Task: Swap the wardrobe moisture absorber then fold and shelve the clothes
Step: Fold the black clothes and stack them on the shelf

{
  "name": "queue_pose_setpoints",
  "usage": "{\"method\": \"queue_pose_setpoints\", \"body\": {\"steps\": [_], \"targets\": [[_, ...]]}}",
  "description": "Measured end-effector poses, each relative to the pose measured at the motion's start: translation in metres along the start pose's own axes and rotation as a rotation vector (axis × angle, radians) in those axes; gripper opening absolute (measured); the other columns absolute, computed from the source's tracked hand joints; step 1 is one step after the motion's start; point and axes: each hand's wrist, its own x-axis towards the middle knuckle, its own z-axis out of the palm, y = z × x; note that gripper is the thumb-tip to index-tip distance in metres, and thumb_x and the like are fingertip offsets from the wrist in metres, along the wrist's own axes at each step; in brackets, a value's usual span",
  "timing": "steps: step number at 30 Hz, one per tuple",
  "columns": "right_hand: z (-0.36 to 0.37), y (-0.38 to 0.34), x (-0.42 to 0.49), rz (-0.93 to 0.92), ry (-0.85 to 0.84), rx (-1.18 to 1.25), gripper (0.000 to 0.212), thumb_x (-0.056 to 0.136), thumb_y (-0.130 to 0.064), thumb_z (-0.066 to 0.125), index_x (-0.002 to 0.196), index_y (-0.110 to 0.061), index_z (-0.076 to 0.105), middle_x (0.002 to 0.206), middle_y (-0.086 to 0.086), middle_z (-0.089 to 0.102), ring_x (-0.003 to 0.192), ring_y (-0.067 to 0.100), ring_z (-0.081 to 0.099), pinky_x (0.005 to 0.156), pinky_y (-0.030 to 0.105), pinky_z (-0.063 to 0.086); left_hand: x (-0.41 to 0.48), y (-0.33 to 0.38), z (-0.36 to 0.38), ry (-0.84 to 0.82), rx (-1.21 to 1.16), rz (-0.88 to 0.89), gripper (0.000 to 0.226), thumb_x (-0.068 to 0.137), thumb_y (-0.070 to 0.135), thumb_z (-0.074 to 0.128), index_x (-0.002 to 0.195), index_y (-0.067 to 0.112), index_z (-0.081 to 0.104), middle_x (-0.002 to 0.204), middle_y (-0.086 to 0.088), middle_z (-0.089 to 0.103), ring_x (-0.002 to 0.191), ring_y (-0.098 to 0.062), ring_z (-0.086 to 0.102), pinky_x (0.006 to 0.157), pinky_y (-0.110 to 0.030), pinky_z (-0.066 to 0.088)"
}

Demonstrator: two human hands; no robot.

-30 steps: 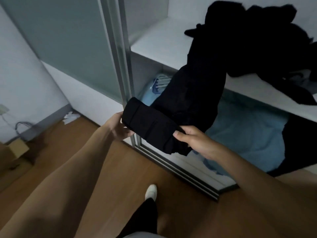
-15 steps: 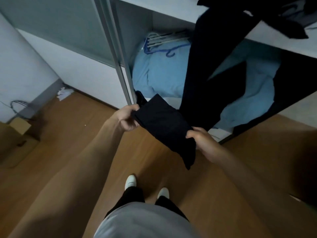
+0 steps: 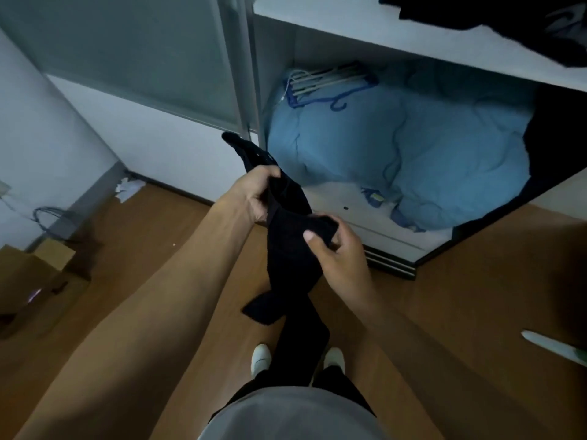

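Black garment [image 3: 290, 258] hangs on the near side of the open wardrobe [image 3: 276, 74], off the shelf [image 3: 397, 42]. Left hand [image 3: 254, 198] and right hand [image 3: 338, 252] grip it with curled fingers. Recommendation: match the edges and pull taut before folding.

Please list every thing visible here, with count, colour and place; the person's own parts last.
black garment: one, black, held above the floor
dark clothes: one pile, black, on the upper shelf
bedding: one, light blue, in the lower compartment
hangers: several, white and blue, on the bedding
cardboard box: one, brown, floor at left
crumpled paper: one, white, floor by the wall
left hand: one, grips the black garment
right hand: one, pinches the black garment
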Motion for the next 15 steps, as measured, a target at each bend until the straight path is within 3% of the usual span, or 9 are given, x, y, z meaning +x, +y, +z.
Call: {"method": "queue_pose_setpoints", "body": {"steps": [3,7,9,11,13,15], "targets": [[0.007,-0.014,0.012,-0.044,0.087,-0.033,0.022,0.094,-0.018,0.063,0.099,-0.04,0.063,0.094,-0.021,0.07,0.094,-0.005,0.066,0.079,0.009,0.048,0.004,0.022,-0.025,0.087,0.154,0.156,0.017,0.08,0.0,0.038,0.086,0.012,0.049,0.073,-0.005,0.048,0.054,-0.015,0.045,0.054,-0.024,0.042],[-0.012,-0.031,0.019,-0.07,0.061,-0.095,0.031,0.093,-0.021,0.064,0.091,-0.051,0.068,0.088,-0.031,0.07,0.087,-0.014,0.064,0.075,0.003,0.044,-0.008,0.054,-0.059,0.175,0.593,0.325,0.021,0.073,-0.008,0.038,0.074,0.013,0.043,0.061,-0.004,0.038,0.038,-0.013,0.033,0.034,-0.013,0.024],[-0.017,-0.032,0.029,-0.061,0.073,-0.114,0.033,0.094,-0.014,0.065,0.093,-0.047,0.067,0.089,-0.03,0.071,0.087,-0.015,0.062,0.078,0.003,0.043,-0.019,0.061,-0.065,0.078,0.767,0.331,0.023,0.074,-0.009,0.039,0.069,0.012,0.049,0.052,-0.001,0.039,0.035,-0.011,0.03,0.033,-0.012,0.019],[-0.023,-0.031,0.044,-0.002,0.07,-0.078,0.027,0.095,-0.014,0.065,0.111,-0.034,0.067,0.111,-0.019,0.07,0.106,-0.008,0.061,0.093,0.012,0.044,-0.029,0.066,-0.068,-0.087,0.817,0.345,0.038,0.076,-0.012,0.037,0.057,0.016,0.053,0.043,0.004,0.035,0.032,-0.008,0.024,0.035,-0.014,0.012],[-0.032,-0.033,0.06,0.05,0.022,-0.059,0.044,0.095,-0.017,0.065,0.136,-0.028,0.056,0.139,-0.008,0.058,0.128,0.001,0.05,0.106,0.015,0.038,-0.039,0.07,-0.068,-0.244,0.83,0.338,0.051,0.079,-0.015,0.036,0.045,0.02,0.049,0.041,0.005,0.03,0.031,-0.007,0.02,0.039,-0.019,0.006],[-0.04,-0.042,0.073,0.042,-0.021,-0.014,0.054,0.094,-0.018,0.067,0.143,-0.029,0.049,0.144,-0.01,0.053,0.134,0.004,0.045,0.109,0.017,0.034,-0.048,0.075,-0.065,-0.352,0.861,0.333,0.048,0.079,-0.017,0.036,0.048,0.018,0.046,0.043,0.005,0.028,0.032,-0.007,0.018,0.039,-0.02,0.005]]}}
